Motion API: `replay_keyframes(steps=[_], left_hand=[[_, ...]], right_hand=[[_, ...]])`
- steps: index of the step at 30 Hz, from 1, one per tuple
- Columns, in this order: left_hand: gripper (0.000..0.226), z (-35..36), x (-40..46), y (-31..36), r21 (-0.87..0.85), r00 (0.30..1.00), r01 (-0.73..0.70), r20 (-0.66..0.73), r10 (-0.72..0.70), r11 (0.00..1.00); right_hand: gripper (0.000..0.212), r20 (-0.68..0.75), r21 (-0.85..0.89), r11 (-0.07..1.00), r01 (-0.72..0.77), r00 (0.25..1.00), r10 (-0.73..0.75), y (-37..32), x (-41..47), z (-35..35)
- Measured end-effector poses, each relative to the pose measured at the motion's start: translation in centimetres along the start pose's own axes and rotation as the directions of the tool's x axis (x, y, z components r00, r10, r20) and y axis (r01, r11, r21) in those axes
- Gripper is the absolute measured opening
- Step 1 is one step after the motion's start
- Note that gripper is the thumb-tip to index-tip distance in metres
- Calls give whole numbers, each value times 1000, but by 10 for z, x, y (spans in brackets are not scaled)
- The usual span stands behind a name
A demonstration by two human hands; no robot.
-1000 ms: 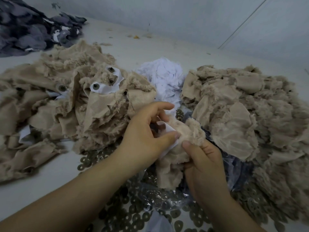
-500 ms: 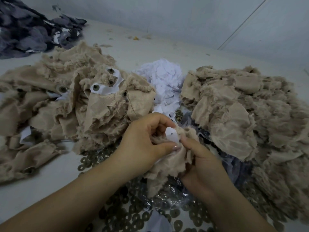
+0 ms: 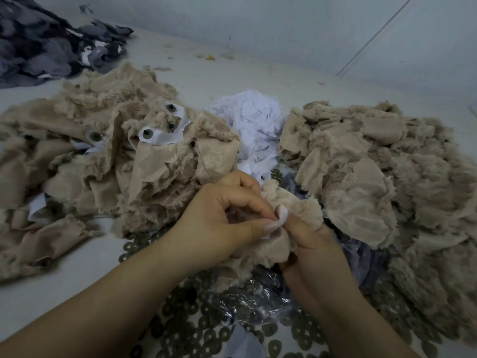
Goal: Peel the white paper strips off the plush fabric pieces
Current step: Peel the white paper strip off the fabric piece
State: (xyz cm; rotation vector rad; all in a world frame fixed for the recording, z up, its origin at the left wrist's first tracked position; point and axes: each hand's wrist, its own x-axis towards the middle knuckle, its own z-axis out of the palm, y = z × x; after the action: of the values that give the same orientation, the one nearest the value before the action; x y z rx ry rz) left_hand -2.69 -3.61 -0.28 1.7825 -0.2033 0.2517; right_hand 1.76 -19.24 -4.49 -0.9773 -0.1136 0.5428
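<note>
Left hand [image 3: 219, 223] is pinching the small white paper strip [image 3: 281, 215] while the right hand [image 3: 309, 241] grips the floppy beige plush fabric piece [image 3: 291, 202] mid-table, so I'd pull gently from the strip's edge since thin paper probably tears.

A pale grey-white table [image 3: 196, 76] carries 2 big heaps of beige plush fabric pieces, 1 at the left [image 3: 108, 161] and 1 at the right [image 3: 382, 182], with a mound of crumpled white paper strips [image 3: 251, 120] between them toward the back. A dark grey fabric pile [image 3: 46, 45] lies at the far left corner. Small dark ring-shaped washers [image 3: 196, 329] and a crinkled clear plastic bag [image 3: 260, 295] cover the near edge.
</note>
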Motion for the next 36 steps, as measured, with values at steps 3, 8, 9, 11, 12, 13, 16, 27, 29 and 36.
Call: replay_keyframes(steps=[3,8,9,11,12,13,16,27,29,36], left_hand=[[5,2,2,0,42,999,30,9,-31,999],[2,5,3,1,-197,997,65,-38,-74,978],[2,5,3,1,-270,996,77,-28,-88,960],[3,4,3,1,-319,991,117,-19,-130,941],[3,4,3,1,-277,987,140,-37,-157,950],[3,5,3,0,-219,981,163,-68,-182,962],[7,7,1,-2,-91,972,167,-152,-179,982],[21,8,6,-3,-95,923,209,-309,-228,973],[27,8,7,-4,-231,916,215,-290,-278,949],[21,9,6,-7,-211,950,182,-215,-228,960]], right_hand=[[26,-45,-127,982,141,988,-147,2,-2,3],[29,4,-212,952,223,974,-227,0,-8,6],[33,-19,-222,950,219,973,-229,0,-8,6],[39,-53,-239,949,204,973,-222,0,-7,6],[38,-38,-233,950,208,974,-223,0,-7,6],[34,-8,-216,953,214,975,-221,0,-8,6],[26,44,-191,960,207,978,-202,0,-8,5],[38,-21,-186,973,138,989,-145,6,-5,1],[38,-5,-134,984,121,992,-123,5,-5,2],[41,37,-48,997,53,998,-52,5,-3,-2]])
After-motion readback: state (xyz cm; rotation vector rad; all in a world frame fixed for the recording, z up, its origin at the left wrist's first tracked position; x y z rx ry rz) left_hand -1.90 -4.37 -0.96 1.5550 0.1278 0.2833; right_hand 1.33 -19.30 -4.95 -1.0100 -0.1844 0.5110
